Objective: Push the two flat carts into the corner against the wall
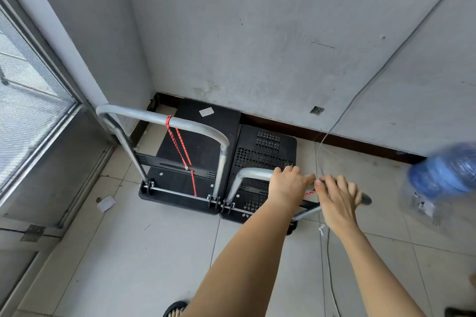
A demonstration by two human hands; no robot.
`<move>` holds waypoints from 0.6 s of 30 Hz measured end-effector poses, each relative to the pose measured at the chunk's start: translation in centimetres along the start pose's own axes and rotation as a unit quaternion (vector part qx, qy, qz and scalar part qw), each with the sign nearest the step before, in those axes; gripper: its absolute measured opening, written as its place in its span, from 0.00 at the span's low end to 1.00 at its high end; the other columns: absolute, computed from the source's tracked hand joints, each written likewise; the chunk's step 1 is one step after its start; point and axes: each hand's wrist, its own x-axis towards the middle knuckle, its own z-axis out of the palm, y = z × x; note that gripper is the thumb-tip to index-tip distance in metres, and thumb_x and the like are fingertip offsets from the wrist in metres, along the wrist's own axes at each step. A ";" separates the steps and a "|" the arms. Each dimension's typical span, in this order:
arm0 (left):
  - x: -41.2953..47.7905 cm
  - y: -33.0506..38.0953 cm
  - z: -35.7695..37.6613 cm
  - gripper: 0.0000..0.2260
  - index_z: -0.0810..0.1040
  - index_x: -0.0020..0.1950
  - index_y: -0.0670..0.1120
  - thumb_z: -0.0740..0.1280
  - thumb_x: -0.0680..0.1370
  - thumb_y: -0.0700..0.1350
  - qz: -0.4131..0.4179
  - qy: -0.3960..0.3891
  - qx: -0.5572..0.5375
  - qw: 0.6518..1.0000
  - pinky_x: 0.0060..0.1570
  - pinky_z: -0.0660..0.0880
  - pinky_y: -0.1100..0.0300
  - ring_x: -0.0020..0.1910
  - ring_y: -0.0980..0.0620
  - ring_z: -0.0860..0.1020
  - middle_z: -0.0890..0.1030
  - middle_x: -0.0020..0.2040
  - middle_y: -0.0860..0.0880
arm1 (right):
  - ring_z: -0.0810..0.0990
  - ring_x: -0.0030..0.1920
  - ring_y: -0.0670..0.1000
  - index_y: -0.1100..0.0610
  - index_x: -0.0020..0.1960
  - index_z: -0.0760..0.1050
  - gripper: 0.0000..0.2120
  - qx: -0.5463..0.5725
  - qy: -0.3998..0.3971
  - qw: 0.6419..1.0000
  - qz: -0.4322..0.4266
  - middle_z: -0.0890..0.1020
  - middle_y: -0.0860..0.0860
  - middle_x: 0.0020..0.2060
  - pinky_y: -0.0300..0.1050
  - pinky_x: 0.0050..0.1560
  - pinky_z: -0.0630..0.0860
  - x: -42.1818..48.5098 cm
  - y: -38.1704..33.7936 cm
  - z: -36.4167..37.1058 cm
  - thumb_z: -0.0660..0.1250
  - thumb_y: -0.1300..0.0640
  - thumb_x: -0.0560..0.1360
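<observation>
Two black plastic flat carts stand side by side in a room corner, pressed up to the grey plastered wall point(257, 33) and its dark skirting board. The larger black flat cart point(198, 136), nearest the corner, has a solid deck, an upright silver tube handle point(164, 121) and a red elastic cord point(180, 147) running from that handle down to the deck. The smaller black flat cart with a perforated deck point(262, 152) sits just beside it on the right, its edge touching the larger one.

A person's left hand point(289, 184) is closed over the top bar of the smaller cart's silver handle point(253, 174), fingers curled round it. The right hand point(337, 197) grips the same bar further right, fingers wrapped and thumb pointing left; both hands and forearms hide most of the bar and the deck's near right corner.

A blurred blue-and-clear plastic bottle point(443, 175) enters at the right edge, partly cut off. A thin grey cable point(373, 80) trails down the wall to the pale tiled floor point(128, 252). A mesh-screened window point(31, 100) fills the left edge. A sandalled foot point(175, 310) is cut off at the bottom.
</observation>
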 end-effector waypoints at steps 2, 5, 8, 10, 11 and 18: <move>0.0 0.1 0.2 0.26 0.63 0.74 0.51 0.65 0.78 0.38 0.004 0.001 0.007 1.000 0.65 0.67 0.49 0.65 0.43 0.70 0.73 0.64 0.42 | 0.62 0.49 0.52 0.53 0.49 0.73 0.29 0.003 0.004 1.000 -0.001 0.69 0.49 0.44 0.53 0.58 0.56 -0.1 0.2 0.0 0.40 0.37 0.71; 0.1 0.0 0.3 0.25 0.63 0.73 0.50 0.64 0.78 0.38 0.008 0.006 0.016 1.000 0.64 0.67 0.49 0.64 0.43 0.71 0.73 0.63 0.42 | 0.60 0.48 0.50 0.53 0.50 0.73 0.29 -0.002 0.008 1.000 -0.007 0.68 0.49 0.44 0.53 0.58 0.56 -0.1 0.2 0.0 0.41 0.37 0.72; 0.0 0.1 0.3 0.25 0.63 0.73 0.49 0.65 0.78 0.38 0.012 0.007 0.021 1.000 0.63 0.68 0.49 0.64 0.42 0.71 0.73 0.63 0.41 | 0.63 0.50 0.52 0.52 0.51 0.73 0.29 -0.014 -0.007 1.000 -0.008 0.68 0.49 0.44 0.54 0.60 0.56 -0.1 0.1 -0.2 0.40 0.37 0.72; 0.1 0.1 0.3 0.25 0.63 0.73 0.49 0.65 0.78 0.38 0.012 0.004 0.030 0.999 0.63 0.69 0.49 0.64 0.42 0.71 0.73 0.63 0.41 | 0.64 0.51 0.53 0.51 0.51 0.73 0.29 -0.022 -0.013 1.000 -0.012 0.68 0.49 0.45 0.53 0.60 0.54 -0.1 0.2 -0.3 0.40 0.37 0.71; 0.2 0.0 0.3 0.24 0.63 0.73 0.49 0.64 0.78 0.39 0.012 -0.002 0.033 0.999 0.64 0.69 0.49 0.64 0.42 0.71 0.73 0.63 0.41 | 0.64 0.52 0.52 0.51 0.51 0.73 0.28 -0.023 -0.011 1.000 -0.013 0.69 0.49 0.45 0.52 0.60 0.54 -0.1 0.2 -0.3 0.40 0.37 0.72; -0.3 -3.1 -4.0 0.20 0.66 0.73 0.45 0.59 0.82 0.47 -0.037 -0.026 0.064 0.997 0.73 0.58 0.45 0.71 0.42 0.67 0.71 0.70 0.42 | 0.67 0.58 0.54 0.49 0.61 0.68 0.22 -0.027 -0.119 0.992 0.015 0.74 0.52 0.58 0.52 0.62 0.62 0.5 -1.2 -2.6 0.41 0.49 0.76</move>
